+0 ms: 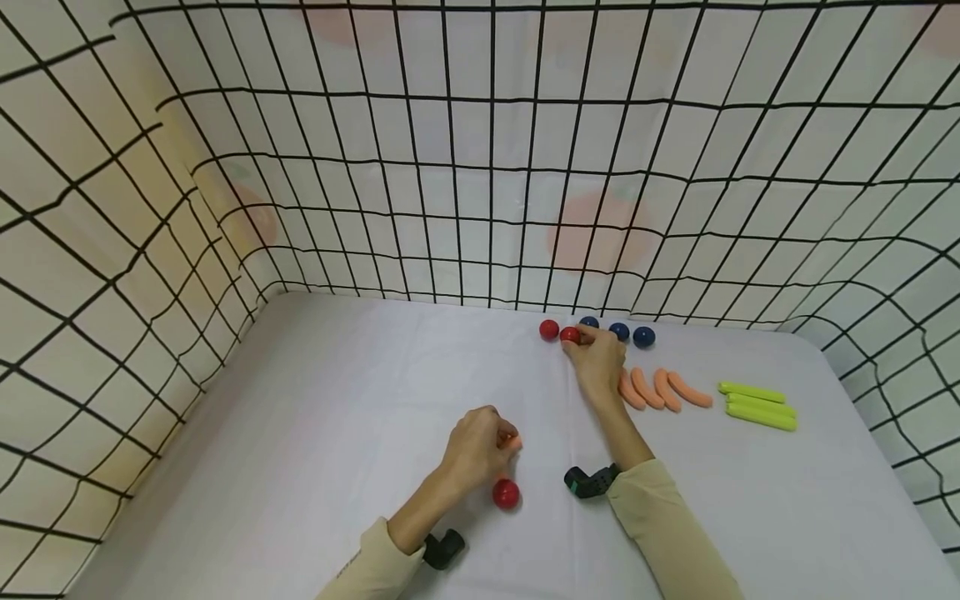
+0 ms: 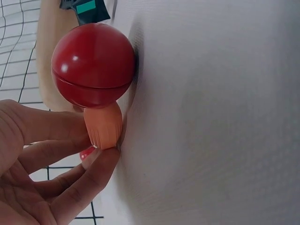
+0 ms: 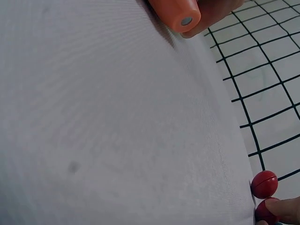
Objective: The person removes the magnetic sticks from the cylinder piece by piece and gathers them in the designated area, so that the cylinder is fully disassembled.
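My left hand (image 1: 474, 450) pinches a stubby orange curved piece (image 2: 104, 129) low over the white tablecloth, near the middle front. A red ball (image 1: 506, 494) sits against one end of that piece in the left wrist view. The piece's other end (image 3: 186, 21) shows a round grey disc in the right wrist view. At the back, my right hand (image 1: 600, 362) holds a red ball (image 1: 570, 334) between thumb and fingers. Beside it lies another red ball (image 1: 549, 329). A blue ball (image 1: 589, 322) is partly hidden behind the right hand.
Two more blue balls (image 1: 643, 337) lie right of my right hand. Several curved orange pieces (image 1: 667, 390) lie in a row near that wrist. Three lime-green sticks (image 1: 757, 407) are farther right. A black wire grid (image 1: 491, 167) walls the back and sides.
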{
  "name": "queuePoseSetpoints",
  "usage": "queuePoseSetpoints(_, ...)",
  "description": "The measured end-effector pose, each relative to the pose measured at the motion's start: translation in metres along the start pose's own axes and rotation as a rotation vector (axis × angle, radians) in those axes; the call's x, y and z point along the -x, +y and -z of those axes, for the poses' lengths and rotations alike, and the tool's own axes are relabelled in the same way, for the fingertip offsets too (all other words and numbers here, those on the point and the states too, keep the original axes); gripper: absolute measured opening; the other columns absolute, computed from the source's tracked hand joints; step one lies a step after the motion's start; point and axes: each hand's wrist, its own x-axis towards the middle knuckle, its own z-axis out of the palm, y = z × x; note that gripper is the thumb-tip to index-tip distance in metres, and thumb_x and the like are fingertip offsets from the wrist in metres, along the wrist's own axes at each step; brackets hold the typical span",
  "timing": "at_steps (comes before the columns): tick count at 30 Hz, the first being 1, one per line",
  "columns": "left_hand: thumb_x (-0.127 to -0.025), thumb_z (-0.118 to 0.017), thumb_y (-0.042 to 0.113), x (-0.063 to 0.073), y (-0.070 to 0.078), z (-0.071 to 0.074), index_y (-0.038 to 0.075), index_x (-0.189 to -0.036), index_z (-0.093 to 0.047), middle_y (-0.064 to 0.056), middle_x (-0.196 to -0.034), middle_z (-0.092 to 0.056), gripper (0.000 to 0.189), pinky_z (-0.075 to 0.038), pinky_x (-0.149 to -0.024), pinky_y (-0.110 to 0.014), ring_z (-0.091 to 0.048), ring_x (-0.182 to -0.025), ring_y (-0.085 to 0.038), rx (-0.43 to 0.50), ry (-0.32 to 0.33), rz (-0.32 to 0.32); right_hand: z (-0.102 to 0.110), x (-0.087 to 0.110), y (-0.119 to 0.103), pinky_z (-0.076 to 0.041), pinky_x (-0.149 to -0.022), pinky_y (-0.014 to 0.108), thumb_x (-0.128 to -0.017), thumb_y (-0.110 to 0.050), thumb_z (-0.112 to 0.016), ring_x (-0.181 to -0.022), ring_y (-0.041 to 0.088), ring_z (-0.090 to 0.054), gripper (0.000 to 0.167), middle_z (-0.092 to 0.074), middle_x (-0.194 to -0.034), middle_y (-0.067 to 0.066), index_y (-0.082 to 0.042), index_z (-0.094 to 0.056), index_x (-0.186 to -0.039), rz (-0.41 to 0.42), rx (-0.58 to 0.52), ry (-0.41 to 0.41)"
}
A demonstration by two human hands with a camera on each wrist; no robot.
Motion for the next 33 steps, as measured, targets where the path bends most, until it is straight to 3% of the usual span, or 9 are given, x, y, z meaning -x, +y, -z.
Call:
queuePoseSetpoints(9,-0.088,-0.081,0.006,0.002,0.002,0.000,0.001,-0.087,-0.082,-0.007,-0.082,-0.068,0.006,-0.047,-0.061,-0.017,-0.062,-0.074,-0.014,-0.011,0.010,-0.015,0.001,-0.002,0.001,-0.053,-0.096,0.051,-0.087,-0.008,-0.080,-0.107,0.039,-0.070,0.042,-0.076,-0.107,0.025,0.000,-0.072,-0.128,0.004,0.006,0.000)
queuePoseSetpoints(18,-0.089,-0.081,0.007,0.003,0.002,0.000,0.000,-0.090,-0.082,-0.009,-0.084,-0.068,0.007,-0.050,-0.063,-0.017,-0.068,-0.077,-0.018,0.000,0.003,-0.020,0.007,0.001,-0.001,-0.052,-0.098,0.052,-0.089,-0.008,-0.080,-0.109,0.039,-0.068,0.043,-0.075,-0.108,0.026,0.001,-0.070,-0.130,-0.004,-0.006,-0.021)
queuePoseSetpoints(28,-0.090,-0.080,0.008,0.003,0.003,-0.001,0.001,-0.091,-0.082,-0.008,-0.084,-0.067,0.008,-0.050,-0.063,-0.017,-0.068,-0.077,-0.017,0.009,-0.004,-0.035,0.023,0.012,-0.004,-0.049,-0.073,0.024,-0.093,-0.016,-0.077,-0.098,0.029,-0.068,0.046,-0.073,-0.110,0.019,-0.006,-0.067,-0.136,-0.035,-0.045,-0.052)
queuePoseSetpoints(33,-0.090,-0.080,0.007,0.004,0.002,0.000,-0.004,-0.104,-0.080,-0.012,-0.089,-0.069,0.018,-0.054,-0.066,-0.019,-0.071,-0.080,-0.020,0.040,-0.019,-0.060,0.031,0.030,-0.008,-0.056,-0.080,0.031,-0.095,-0.023,-0.076,-0.104,0.031,-0.072,0.044,-0.075,-0.114,0.018,-0.009,-0.069,-0.135,-0.008,-0.023,-0.106)
